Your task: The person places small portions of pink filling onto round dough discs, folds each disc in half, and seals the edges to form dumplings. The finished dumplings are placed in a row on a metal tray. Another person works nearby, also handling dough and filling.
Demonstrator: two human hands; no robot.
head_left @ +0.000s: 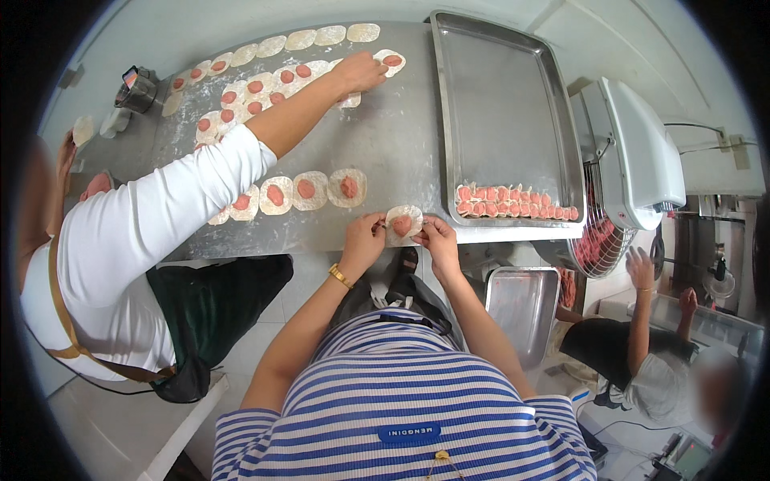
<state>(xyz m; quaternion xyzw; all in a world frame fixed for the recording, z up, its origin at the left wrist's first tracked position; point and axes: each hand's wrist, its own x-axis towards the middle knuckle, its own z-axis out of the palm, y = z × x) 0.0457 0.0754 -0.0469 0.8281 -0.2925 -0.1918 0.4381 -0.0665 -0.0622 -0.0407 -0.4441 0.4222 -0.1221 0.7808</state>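
Between my two hands, at the table's near edge, is a round dough wrapper (394,215) with a lump of pink meat filling (403,225) in its middle. My left hand (365,240) pinches the wrapper's left side, and my right hand (439,240) pinches its right side. Just beyond, to the left, a row of flat wrappers topped with filling (349,187) lies on the metal table (405,144). A large metal tray (505,104) stands to the right, with rows of shaped dumplings (503,200) along its near end.
A co-worker's arm in a white sleeve (176,184) reaches across the table from the left to a filled wrapper (391,62). More wrappers (301,39) line the far edge. A white mixer (634,152) with a wire guard is at right. Another person (642,353) stands lower right.
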